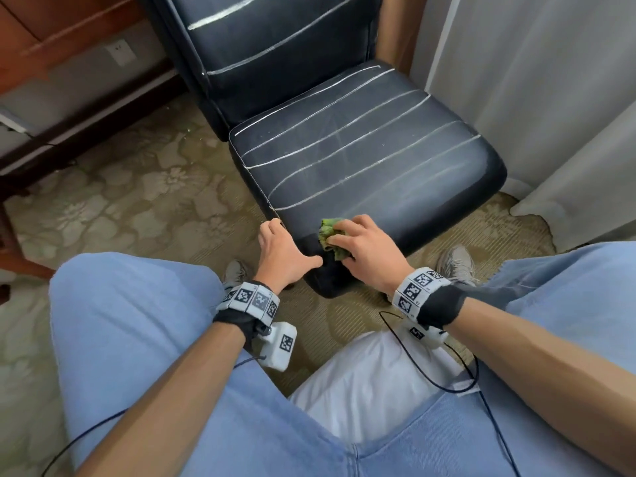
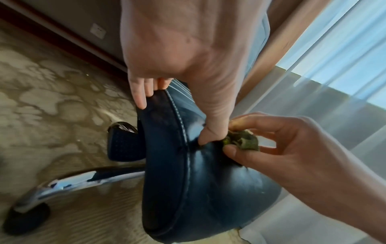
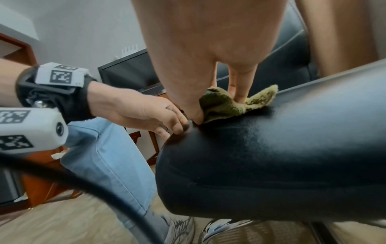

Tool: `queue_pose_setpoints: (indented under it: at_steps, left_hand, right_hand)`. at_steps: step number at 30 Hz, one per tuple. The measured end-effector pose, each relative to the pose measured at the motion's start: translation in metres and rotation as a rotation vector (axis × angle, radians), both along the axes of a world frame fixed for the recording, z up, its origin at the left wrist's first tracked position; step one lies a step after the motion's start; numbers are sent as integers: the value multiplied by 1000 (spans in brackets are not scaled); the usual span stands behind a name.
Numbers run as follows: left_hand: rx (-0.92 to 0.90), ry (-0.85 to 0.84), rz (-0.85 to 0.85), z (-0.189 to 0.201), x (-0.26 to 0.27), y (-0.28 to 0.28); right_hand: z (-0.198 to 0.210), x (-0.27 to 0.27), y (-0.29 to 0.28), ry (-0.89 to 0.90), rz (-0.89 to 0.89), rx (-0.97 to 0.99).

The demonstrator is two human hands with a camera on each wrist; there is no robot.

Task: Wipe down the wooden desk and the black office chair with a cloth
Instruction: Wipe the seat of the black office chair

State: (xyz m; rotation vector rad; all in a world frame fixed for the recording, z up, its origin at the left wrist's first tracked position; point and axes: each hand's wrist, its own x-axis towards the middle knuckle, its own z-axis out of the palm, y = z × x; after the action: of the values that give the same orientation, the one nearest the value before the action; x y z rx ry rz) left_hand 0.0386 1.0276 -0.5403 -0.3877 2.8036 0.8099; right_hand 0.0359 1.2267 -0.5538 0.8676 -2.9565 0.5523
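Note:
The black office chair's seat (image 1: 361, 160) fills the middle of the head view, its backrest (image 1: 268, 39) behind it. My left hand (image 1: 289, 246) grips the seat's front left corner, fingers hooked over the side edge (image 2: 154, 102) and thumb pressed on top. My right hand (image 1: 347, 235) holds a crumpled green cloth (image 1: 328, 232) against the seat's front edge, right beside the left thumb. The right wrist view shows the cloth (image 3: 225, 104) bunched under my fingers on the black leather (image 3: 271, 148). In the left wrist view the cloth (image 2: 244, 142) is pinched between thumb and fingers.
The wooden desk (image 1: 51, 29) stands at the upper left above a wall socket (image 1: 120, 51). Pale curtains (image 1: 550, 98) hang close on the chair's right. A chrome chair leg (image 2: 73, 181) with a caster (image 2: 25, 219) rests on the patterned carpet. My knees in blue trousers (image 1: 137, 321) flank the seat.

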Motion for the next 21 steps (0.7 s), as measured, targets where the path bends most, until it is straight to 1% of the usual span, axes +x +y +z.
queue_pose_setpoints:
  at_steps: [4,6,9,12,14,16,17,19,21]
  left_hand:
    - [-44,17,-10,2,-6,-15]
    - [-64,15,-11,4,-12,-21]
    - [-89,21,16,7,-20,-31]
    - [-106,50,63,11,-25,-36]
    - [-140,62,96,12,-28,-37]
    - [-166,54,146,14,-31,-35]
    - [-154,40,175,15,-33,-36]
    - [-104,0,216,17,-37,-36]
    - [-75,-26,242,17,-40,-38]
  right_hand:
    - [5,-2,-3,90,25,17]
    - [3,-8,6,110,-19,21]
    - [4,-25,38,78,-201,-1]
    - [11,-42,94,67,-484,-22]
    - [13,-49,136,91,-636,-36]
    - [13,-51,165,101,-720,-54]
    - [12,-50,171,96,-746,-57]
    - [11,-45,168,88,-772,-50]
    - [10,-37,155,87,-758,-27]
